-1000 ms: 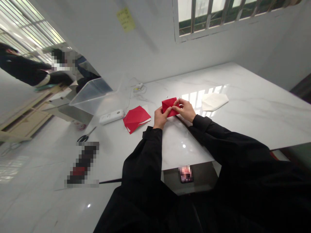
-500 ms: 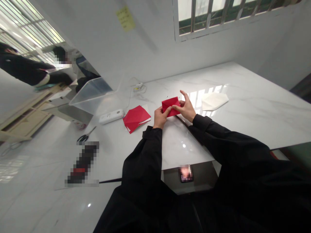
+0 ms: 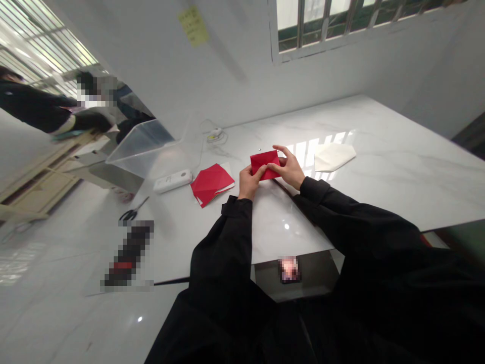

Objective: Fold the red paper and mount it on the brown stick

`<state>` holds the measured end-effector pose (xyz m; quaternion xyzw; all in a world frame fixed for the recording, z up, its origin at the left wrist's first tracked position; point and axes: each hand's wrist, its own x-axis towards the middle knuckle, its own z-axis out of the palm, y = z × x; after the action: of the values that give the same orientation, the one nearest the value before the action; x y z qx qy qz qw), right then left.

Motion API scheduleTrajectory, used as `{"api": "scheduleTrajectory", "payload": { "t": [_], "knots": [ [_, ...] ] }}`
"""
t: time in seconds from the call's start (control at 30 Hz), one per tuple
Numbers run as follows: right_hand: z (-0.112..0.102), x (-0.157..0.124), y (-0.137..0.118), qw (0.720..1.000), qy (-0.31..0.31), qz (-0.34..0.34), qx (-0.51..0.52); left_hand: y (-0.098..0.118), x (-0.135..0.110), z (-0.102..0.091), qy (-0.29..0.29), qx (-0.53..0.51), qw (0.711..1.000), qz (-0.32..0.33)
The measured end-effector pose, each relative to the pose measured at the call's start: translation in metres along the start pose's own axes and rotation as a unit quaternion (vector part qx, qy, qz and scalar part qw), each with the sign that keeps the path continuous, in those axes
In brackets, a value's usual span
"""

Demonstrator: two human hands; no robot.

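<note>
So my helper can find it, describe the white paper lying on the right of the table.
Start at the white marble table below the barred window. Find the right hand holding the folded red paper, then look further right: a pale paper piece with pointed ends lies flat on its own. Unlike the red sheets left of the hands, it is white.

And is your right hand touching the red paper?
Touching. The head view shows the right hand with its thumb pressed on the folded red paper.

Paper sheets (image 3: 212,184) on table (image 3: 397,151), scissors (image 3: 131,214) on floor (image 3: 56,283)
</note>
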<state>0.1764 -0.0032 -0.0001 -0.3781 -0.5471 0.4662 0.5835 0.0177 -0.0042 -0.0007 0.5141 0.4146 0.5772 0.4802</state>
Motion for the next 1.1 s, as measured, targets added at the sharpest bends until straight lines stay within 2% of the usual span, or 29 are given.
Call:
{"api": "scheduleTrajectory", "payload": {
  "t": [0.53,1.1],
  "knots": [
    [0.0014,-0.0028,-0.0087,1.000,0.000,-0.010,-0.021,0.0002,0.0011,0.0005,-0.005,-0.001,1.000,0.010],
    [0.0025,-0.0007,-0.0035,0.997,0.017,-0.041,-0.067,-0.0015,0.0010,-0.0003,-0.001,0.007,1.000,0.005]
  ]
}}
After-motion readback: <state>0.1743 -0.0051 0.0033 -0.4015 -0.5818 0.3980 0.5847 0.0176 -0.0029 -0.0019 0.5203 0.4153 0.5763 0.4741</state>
